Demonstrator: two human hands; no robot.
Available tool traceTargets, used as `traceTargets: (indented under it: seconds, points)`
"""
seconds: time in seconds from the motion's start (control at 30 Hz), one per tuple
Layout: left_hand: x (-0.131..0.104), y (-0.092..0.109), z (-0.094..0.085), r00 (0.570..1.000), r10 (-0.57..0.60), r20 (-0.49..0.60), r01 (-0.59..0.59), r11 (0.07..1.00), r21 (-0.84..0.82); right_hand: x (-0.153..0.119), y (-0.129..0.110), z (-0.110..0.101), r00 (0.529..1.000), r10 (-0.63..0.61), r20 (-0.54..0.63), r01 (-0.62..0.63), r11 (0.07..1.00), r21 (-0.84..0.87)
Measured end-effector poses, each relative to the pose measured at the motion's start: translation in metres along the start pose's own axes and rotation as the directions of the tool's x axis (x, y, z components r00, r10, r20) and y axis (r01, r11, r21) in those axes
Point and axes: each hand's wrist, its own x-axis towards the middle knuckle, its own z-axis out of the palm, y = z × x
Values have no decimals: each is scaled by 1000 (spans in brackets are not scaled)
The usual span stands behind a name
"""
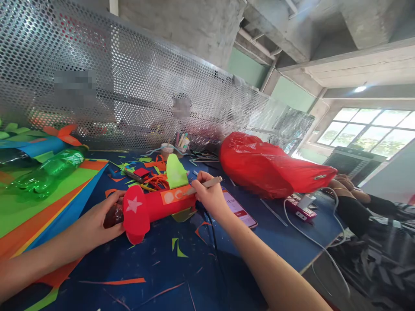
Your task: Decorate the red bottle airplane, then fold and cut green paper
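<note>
A plastic bottle wrapped in red paper [155, 206] lies on its side above the blue table. My left hand [112, 216] is closed around its dark, bare end, beside a red paper piece with a pale star [133, 204]. Along the wrapped side runs an orange strip [171, 195] with pale circles on it. My right hand [207, 192] grips a light beige marker [212, 182], its tip at or very near the strip; exact contact is hard to tell. A light green paper fin [176, 172] stands up from the bottle's far side.
Paper scraps [157, 170] litter the blue table [259, 250]. A phone [240, 211] lies right of my right hand, near a red plastic bag [259, 166] and a power strip [301, 208] with a white cable. At left, a green bottle [48, 170] rests on coloured sheets [74, 194].
</note>
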Motion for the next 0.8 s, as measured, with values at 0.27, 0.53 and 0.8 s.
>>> traceTargets:
  seconds: [0.27,0.53,0.8]
  points:
    - [0,8,0,1000,5,22,-4,1000,-27,0,0,0,1000,-1,8,1,1000,5]
    - [1,5,0,1000,28,-4,-28,1000,0,1,0,0,1000,0,-2,0,1000,7]
    - [-2,-3,3,997,-27,-78,32,997,68,1,1,0,1000,4,4,-5,999,32]
